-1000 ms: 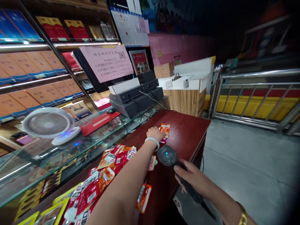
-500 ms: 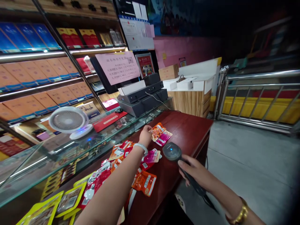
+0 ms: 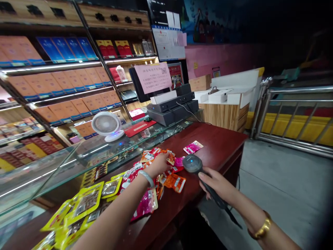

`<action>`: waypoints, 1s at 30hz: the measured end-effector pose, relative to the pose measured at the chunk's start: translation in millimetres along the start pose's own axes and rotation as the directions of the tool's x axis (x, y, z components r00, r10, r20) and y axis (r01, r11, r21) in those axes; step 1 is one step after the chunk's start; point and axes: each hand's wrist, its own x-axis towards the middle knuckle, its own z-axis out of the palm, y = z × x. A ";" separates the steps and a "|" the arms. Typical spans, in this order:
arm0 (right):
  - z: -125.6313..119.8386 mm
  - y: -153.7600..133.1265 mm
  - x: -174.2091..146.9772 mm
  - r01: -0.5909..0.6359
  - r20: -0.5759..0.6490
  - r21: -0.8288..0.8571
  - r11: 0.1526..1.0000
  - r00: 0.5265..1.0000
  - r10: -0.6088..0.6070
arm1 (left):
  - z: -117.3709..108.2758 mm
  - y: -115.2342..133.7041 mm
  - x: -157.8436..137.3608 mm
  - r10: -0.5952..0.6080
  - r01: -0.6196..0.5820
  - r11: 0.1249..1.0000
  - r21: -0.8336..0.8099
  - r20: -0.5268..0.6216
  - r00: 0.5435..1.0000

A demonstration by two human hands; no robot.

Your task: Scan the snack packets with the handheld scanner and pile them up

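My left hand (image 3: 159, 164) reaches over a heap of red, orange and pink snack packets (image 3: 145, 180) on the dark red counter (image 3: 215, 146). Its fingers are closed on an orange packet (image 3: 170, 158) at the heap's far edge. My right hand (image 3: 217, 185) grips the handle of a black barcode scanner (image 3: 192, 164), whose head with a blue light points at the packets. A single pink packet (image 3: 193, 147) lies apart, farther along the counter.
Yellow-edged packets (image 3: 83, 203) lie at the near left. A glass display case (image 3: 78, 156) carries a small white fan (image 3: 106, 125). Behind it stand a register and monitor (image 3: 171, 104) and shelves of cartons (image 3: 65, 83). A metal railing (image 3: 293, 118) stands to the right.
My left hand has drawn back from the far counter toward the heap, carrying the orange packet and leaving the pink one behind. The view has swung left. The scanner hand holds steady.
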 end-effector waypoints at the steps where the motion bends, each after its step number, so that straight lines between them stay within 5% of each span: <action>1: 4.1 -0.3 -1.3 0.000 0.007 0.001 1.000 1.000 0.000 | -1.7 -0.6 -3.5 0.005 -0.004 0.999 0.032 -0.033 0.999; 7: 20.3 -3.5 -12.0 0.005 0.020 0.004 1.000 1.000 -0.005 | -7.6 -9.4 -14.1 -0.089 0.065 0.993 -0.099 -0.269 0.959; 10: 25.5 -7.7 -16.7 0.017 0.024 0.021 1.000 1.000 -0.017 | -6.0 -13.3 -27.7 -0.199 0.109 0.896 -0.430 -0.169 0.965; 14: 34.4 -13.2 -16.6 0.037 0.039 0.055 0.998 0.998 -0.039 | 0.9 -13.8 -54.4 -0.140 0.060 0.690 -0.721 -0.052 0.989; 23: 57.7 -16.1 2.4 0.070 0.123 0.049 0.996 0.990 -0.075 | 7.4 -18.1 -80.5 -0.153 0.135 0.693 -0.709 0.039 0.987; 30: 46.5 -11.8 5.0 0.060 0.094 0.073 0.996 0.993 -0.067 | 6.0 -22.2 -82.3 -0.232 0.172 0.516 -0.839 0.056 0.971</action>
